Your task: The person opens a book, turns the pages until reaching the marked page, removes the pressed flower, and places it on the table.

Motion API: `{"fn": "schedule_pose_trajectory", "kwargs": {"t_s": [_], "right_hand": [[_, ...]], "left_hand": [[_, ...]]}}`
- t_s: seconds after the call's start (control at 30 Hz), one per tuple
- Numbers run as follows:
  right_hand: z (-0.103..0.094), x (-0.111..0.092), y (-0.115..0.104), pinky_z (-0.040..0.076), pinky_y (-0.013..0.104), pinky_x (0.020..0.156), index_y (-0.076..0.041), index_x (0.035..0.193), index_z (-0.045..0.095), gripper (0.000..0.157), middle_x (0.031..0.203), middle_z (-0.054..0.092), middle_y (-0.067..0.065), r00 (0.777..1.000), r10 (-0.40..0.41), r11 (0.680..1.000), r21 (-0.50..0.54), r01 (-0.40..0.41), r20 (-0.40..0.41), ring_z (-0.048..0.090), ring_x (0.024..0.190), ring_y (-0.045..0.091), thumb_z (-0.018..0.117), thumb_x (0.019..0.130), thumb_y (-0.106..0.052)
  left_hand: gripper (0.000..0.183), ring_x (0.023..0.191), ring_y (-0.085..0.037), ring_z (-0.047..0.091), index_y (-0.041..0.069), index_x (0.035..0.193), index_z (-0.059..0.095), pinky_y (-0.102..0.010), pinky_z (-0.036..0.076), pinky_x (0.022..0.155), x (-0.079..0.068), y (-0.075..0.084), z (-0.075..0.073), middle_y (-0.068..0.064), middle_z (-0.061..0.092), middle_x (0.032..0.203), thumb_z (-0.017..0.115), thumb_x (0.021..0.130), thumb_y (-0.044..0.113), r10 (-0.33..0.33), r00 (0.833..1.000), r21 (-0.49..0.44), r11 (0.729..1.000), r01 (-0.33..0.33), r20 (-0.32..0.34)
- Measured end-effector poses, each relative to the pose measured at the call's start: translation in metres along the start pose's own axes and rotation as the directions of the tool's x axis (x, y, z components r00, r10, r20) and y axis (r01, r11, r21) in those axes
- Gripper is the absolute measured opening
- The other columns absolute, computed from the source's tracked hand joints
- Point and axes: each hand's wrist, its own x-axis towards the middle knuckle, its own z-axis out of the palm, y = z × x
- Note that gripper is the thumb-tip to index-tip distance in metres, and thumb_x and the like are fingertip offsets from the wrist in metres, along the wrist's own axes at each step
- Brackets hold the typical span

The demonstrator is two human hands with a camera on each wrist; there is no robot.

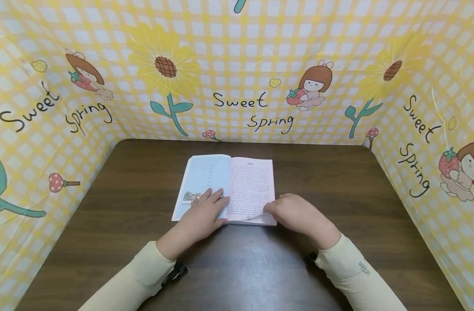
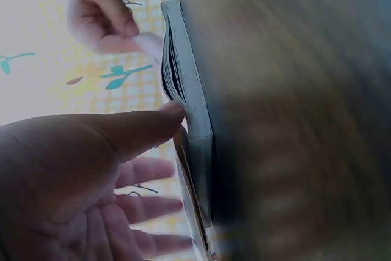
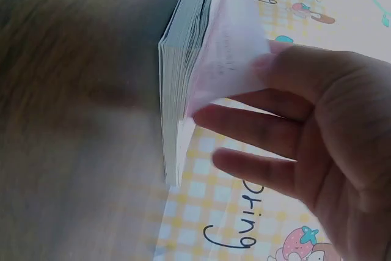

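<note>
An open book [image 1: 248, 181] lies on the brown table [image 1: 237, 268], its left page pale blue with a small picture and its right page pinkish with printed lines. My left hand [image 1: 206, 211] rests with spread, straight fingers on the left page; in the left wrist view its thumb [image 2: 146, 129] lies at the book's lower edge near the spine. At the lower right corner, my right hand [image 1: 295, 214] pinches a page [image 3: 229, 59] between thumb and fingers. That corner is lifted and bent above the thick stack of pages [image 3: 183, 65], as the right wrist view shows.
Yellow-and-white checked cloth [image 1: 244, 56] with flowers, cartoon girls and "Sweet Spring" lettering walls the table at the back and both sides. Dark straps [image 1: 175, 274] show under the cream sleeves [image 1: 143, 268] at the wrists.
</note>
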Motion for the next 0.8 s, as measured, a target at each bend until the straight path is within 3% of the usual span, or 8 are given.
{"fn": "schedule_pose_trajectory", "kwargs": {"t_s": [0.13, 0.23, 0.4, 0.67, 0.8], "right_hand": [[-0.004, 0.0, 0.002, 0.051, 0.029, 0.065, -0.02, 0.097, 0.073, 0.022, 0.072, 0.068, -0.012, 0.997, -0.004, 0.999, -0.038, 0.001, -0.082, 0.057, 0.061, 0.007, 0.067, 0.088, 0.0], [-0.007, 0.0, 0.003, 0.054, 0.03, 0.072, -0.019, 0.107, 0.076, 0.024, 0.089, 0.076, -0.01, 0.993, -0.006, 0.998, -0.055, 0.0, -0.116, 0.068, 0.075, 0.007, 0.07, 0.09, -0.003], [-0.011, 0.0, 0.003, 0.055, 0.032, 0.078, -0.016, 0.109, 0.076, 0.026, 0.096, 0.078, -0.007, 0.984, -0.035, 0.996, -0.086, 0.02, -0.176, 0.071, 0.084, 0.01, 0.074, 0.088, 0.0], [-0.016, 0.002, 0.001, 0.056, 0.036, 0.082, -0.012, 0.112, 0.074, 0.025, 0.101, 0.078, -0.003, 0.94, -0.081, 0.994, -0.1, 0.051, -0.331, 0.073, 0.091, 0.016, 0.073, 0.089, -0.002], [-0.017, 0.001, 0.002, 0.057, 0.038, 0.084, -0.01, 0.117, 0.073, 0.024, 0.111, 0.076, 0.001, 0.908, 0.011, 0.999, -0.034, -0.027, -0.42, 0.073, 0.099, 0.019, 0.069, 0.093, -0.006]], "left_hand": [[0.046, 0.146, -0.042, 0.041, 0.017, 0.141, 0.063, -0.069, 0.035, 0.111, 0.0, 0.005, -0.002, -0.008, 0.054, 0.152, 0.071, 0.097, 0.029, 0.123, 0.991, 0.008, 0.992, -0.123, -0.055], [0.039, 0.145, -0.041, 0.043, 0.018, 0.135, 0.068, -0.067, 0.036, 0.112, -0.001, 0.007, -0.001, -0.003, 0.059, 0.148, 0.071, 0.097, 0.028, 0.168, 0.985, 0.028, 0.986, -0.167, -0.04], [0.037, 0.145, -0.04, 0.042, 0.02, 0.131, 0.071, -0.068, 0.036, 0.111, -0.002, 0.01, 0.001, -0.002, 0.06, 0.147, 0.073, 0.096, 0.032, 0.161, 0.987, 0.057, 0.986, -0.159, -0.03], [0.024, 0.13, -0.036, 0.06, 0.014, 0.118, 0.076, -0.052, 0.044, 0.111, 0.002, 0.008, 0.005, -0.005, 0.073, 0.125, 0.073, 0.096, 0.023, 0.192, 0.967, 0.023, 0.981, -0.191, -0.166], [0.043, 0.122, -0.031, 0.065, 0.009, 0.138, 0.063, -0.048, 0.05, 0.105, 0.004, 0.007, 0.002, -0.011, 0.072, 0.125, 0.07, 0.097, 0.018, 0.142, 0.971, -0.028, 0.988, -0.151, -0.191]]}}
